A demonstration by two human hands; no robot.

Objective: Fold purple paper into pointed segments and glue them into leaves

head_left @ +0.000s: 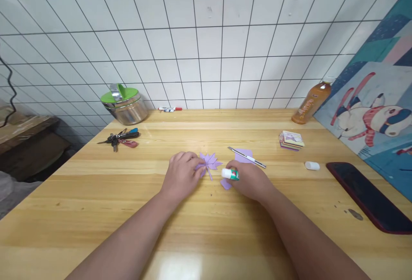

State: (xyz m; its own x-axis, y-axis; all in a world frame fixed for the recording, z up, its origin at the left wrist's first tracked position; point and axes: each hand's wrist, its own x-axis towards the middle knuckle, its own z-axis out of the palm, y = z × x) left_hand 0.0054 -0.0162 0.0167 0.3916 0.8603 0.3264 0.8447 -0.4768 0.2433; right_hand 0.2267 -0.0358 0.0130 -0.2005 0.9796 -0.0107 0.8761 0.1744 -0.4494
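A purple paper leaf with pointed lobes and a thin stem lies on the wooden table. My left hand grips its left edge between thumb and fingers. In my right hand is a glue stick, white and green, its white end pointing left toward the leaf. A small purple paper scrap lies under the glue stick. Just beyond my right hand, a silver pen-like tool rests across a purple paper square. Farther right lies a white cap.
At the back left stand a steel pot with a green lid and a bunch of keys. A marker lies by the tiled wall. On the right are a paper stack, a tilted-looking drink bottle and a phone.
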